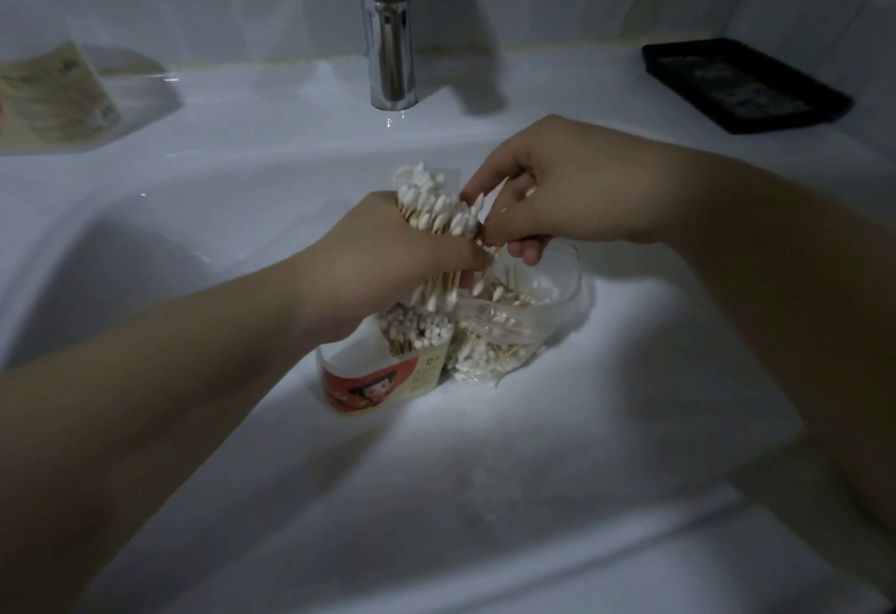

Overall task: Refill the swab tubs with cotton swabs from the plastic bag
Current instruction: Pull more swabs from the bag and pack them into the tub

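Left hand (388,254): grips bundle of white-tipped wooden cotton swabs (436,208) over red-labelled plastic tub (383,383).
Right hand (557,186): pinches stray swabs (493,250) above clear plastic bag (514,322).
Risk: slack grip scatters swabs beside tub.

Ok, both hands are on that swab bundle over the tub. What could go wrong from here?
1. The left hand grips a thick, splayed bundle of swabs; loose ones may slip past the tub onto the sink.
2. Neither hand steadies the tub, so pushing the bundle in could tip it.
3. The right hand pinches at the bundle's tips; tugging there might scatter swabs.
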### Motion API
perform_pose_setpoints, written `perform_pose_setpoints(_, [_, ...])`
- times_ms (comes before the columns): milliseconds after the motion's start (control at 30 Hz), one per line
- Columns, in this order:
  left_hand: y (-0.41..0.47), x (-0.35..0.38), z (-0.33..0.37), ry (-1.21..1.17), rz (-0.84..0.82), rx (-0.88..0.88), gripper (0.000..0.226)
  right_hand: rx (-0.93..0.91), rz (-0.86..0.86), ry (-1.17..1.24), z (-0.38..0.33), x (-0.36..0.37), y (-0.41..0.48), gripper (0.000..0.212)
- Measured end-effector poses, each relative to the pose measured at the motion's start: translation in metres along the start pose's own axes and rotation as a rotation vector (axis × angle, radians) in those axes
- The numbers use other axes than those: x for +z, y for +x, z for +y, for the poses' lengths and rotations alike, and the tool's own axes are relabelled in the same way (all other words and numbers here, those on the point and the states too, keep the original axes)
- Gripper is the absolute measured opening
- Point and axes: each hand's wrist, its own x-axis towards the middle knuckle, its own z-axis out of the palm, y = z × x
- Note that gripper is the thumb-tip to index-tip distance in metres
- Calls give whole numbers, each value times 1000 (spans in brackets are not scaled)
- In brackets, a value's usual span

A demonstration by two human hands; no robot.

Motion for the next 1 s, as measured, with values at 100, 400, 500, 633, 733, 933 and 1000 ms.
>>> perform_pose_setpoints(100, [2, 1, -1, -6, -2, -11, 30, 3, 4, -2, -1, 2, 1, 29])
perform_pose_setpoints(400, [8, -4, -3, -163, 86, -15, 21, 43, 54, -19, 4, -7, 1, 15])
perform_pose_setpoints(500, [10, -5, -5, -222, 58, 16, 10, 6, 68, 5, 0, -9, -1, 19])
perform_pose_setpoints(633, [10, -5, -7, -274, -26, 64, 24, -21, 37, 105, -2, -6, -1, 21])
perform_pose_setpoints(733, [8, -3, -7, -231, -37, 51, 31, -23, 17, 180, -2, 0, 1, 19])
perform_pose_setpoints(933, [7, -1, -5, -157, -34, 5, 24, 2, 29, 258, -3, 3, 1, 22])
perform_pose_setpoints(1000, [8, 0, -5, -151, -43, 0, 19, 21, 17, 270, -3, 0, 0, 24])
